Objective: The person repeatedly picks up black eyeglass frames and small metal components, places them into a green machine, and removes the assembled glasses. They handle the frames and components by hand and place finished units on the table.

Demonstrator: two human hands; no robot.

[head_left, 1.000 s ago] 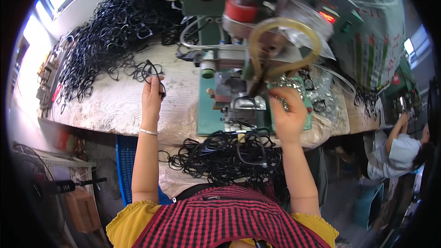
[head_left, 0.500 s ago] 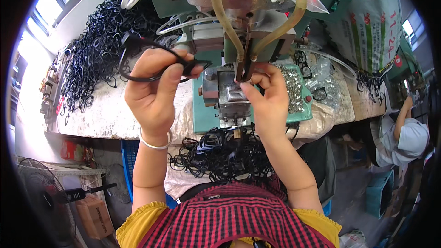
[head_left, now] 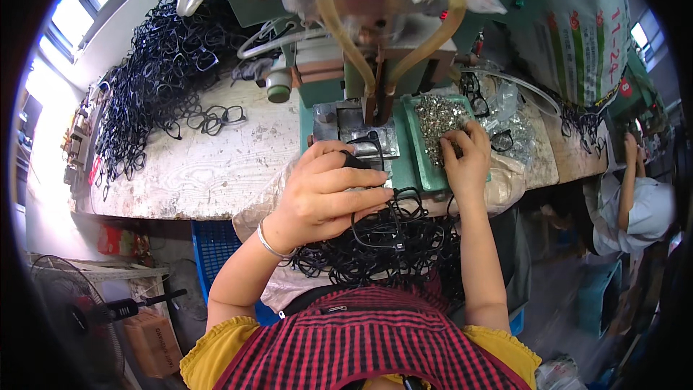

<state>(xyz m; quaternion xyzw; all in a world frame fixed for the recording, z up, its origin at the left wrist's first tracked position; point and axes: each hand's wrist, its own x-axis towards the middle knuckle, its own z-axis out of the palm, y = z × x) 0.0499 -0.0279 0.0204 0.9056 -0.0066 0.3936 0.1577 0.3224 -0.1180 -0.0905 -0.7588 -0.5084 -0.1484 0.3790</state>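
My left hand (head_left: 325,191) is closed around a black eyeglass frame (head_left: 351,162) in front of the machine. Thin black parts of that frame stick out beyond the fingers. To the right, my right hand (head_left: 465,159) reaches into a green tray (head_left: 427,173) with bent fingers, the tips drawn together against a heap of small shiny metal parts (head_left: 438,119). Whatever is between those fingertips is too small to make out. The machine's metal work block (head_left: 388,143) lies just beyond my left hand, under the upright tool head (head_left: 377,105).
Many black eyeglass frames are piled at the left (head_left: 155,65), with another tangled heap (head_left: 346,253) near my lap. Two tan hoses (head_left: 328,11) curve down to the tool head. A large printed sack (head_left: 570,36) stands at right. Farther right, a person (head_left: 626,209) sits working.
My left hand has moved right and nearer to me with the eyeglass frame, in front of the block. My right hand has left the tool head for the tray of metal parts.
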